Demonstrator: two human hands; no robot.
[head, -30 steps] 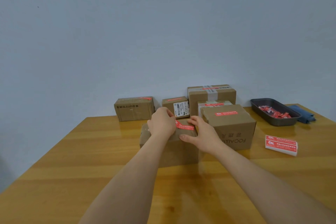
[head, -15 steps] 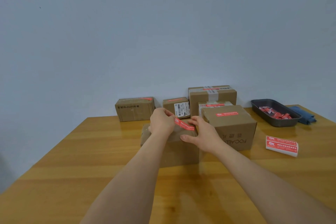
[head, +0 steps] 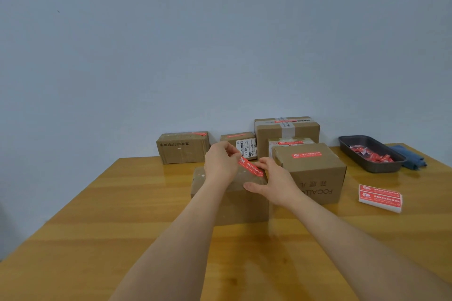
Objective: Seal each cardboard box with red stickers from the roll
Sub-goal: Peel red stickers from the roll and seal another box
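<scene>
A low cardboard box lies in front of me on the wooden table. My left hand pinches the upper end of a red sticker held slanted above the box's top. My right hand touches the sticker's lower end with its fingers, thumb stretched along the box's top edge. A folded stack of red stickers lies on the table to the right.
Several other boxes with red stickers stand behind: a wide one at back left, a small labelled one, a tall taped one, and a big one right beside my right hand. A dark tray with red scraps and a blue cloth sit far right.
The left end of the sticker has risen off the box top as my left hand lifted slightly. My right hand stays almost still.
</scene>
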